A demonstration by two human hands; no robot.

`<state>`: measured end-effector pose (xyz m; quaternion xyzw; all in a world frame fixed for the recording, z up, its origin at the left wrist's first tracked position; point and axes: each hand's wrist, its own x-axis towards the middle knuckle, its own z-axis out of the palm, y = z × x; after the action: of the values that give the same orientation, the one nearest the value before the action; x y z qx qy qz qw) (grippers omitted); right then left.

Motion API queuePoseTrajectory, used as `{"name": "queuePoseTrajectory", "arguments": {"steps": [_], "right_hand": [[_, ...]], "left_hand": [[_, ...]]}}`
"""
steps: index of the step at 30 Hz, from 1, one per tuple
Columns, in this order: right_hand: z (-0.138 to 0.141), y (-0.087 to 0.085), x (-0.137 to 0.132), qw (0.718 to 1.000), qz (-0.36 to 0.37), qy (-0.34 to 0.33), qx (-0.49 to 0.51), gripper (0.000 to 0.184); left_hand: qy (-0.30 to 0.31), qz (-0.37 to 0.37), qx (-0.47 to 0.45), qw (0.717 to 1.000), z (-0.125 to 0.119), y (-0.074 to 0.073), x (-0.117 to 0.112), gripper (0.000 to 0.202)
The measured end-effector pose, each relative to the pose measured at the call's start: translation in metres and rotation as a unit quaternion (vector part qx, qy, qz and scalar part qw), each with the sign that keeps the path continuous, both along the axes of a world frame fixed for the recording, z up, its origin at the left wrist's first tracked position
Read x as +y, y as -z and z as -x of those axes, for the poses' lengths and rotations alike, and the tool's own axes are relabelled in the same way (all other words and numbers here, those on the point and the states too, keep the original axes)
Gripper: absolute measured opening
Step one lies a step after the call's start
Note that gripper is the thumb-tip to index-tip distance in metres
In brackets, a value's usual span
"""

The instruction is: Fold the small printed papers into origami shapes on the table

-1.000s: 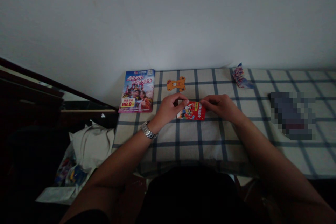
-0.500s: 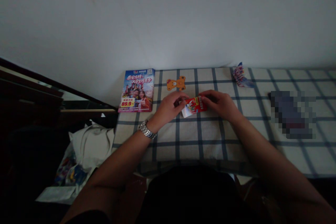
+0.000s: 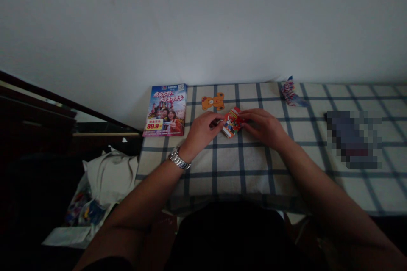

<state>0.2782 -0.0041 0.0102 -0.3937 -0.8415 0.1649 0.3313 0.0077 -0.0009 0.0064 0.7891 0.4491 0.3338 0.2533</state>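
Note:
Between my two hands is a small red printed packet [image 3: 233,122] with cartoon figures and a white lower edge, tilted over the checked cloth. My left hand [image 3: 206,130], with a metal watch [image 3: 179,158] on its wrist, pinches the packet's left side between thumb and fingers. On the other side, my right hand [image 3: 263,126] grips the right edge with its fingertips. Just behind the left hand lies a flat orange teddy bear cutout [image 3: 213,101]. What the packet contains cannot be seen.
A stack of colourful leaflets [image 3: 165,110] lies at the table's [image 3: 254,182] back left corner. Near the wall is a crumpled wrapper [image 3: 291,93]; a dark blurred object [image 3: 351,137] lies at the right. Left of the table, a white bag [image 3: 111,173] sits lower down.
The packet has turned from lying nearly level to a steeper slant, its right end swinging away from me. Both hands still hold it, and my right hand has shifted slightly left.

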Motion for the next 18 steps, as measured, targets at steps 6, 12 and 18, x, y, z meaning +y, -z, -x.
{"name": "queuePoseTrajectory", "arguments": {"steps": [6, 12, 18], "right_hand": [[-0.0014, 0.0077, 0.0011, 0.998, -0.016, -0.033, -0.048, 0.033], [0.0003, 0.0082, 0.0014, 0.997, -0.024, -0.030, -0.067, 0.028], [0.0000, 0.0083, 0.0045, 0.997, -0.020, -0.039, -0.068, 0.025]], "left_hand": [[0.012, -0.056, 0.065, 0.996, 0.0004, -0.0014, -0.0013, 0.012], [0.020, -0.101, 0.106, 0.989, 0.0024, 0.0012, 0.0008, 0.015], [0.083, -0.134, 0.107, 0.982, 0.0061, 0.0031, 0.0043, 0.019]]}}
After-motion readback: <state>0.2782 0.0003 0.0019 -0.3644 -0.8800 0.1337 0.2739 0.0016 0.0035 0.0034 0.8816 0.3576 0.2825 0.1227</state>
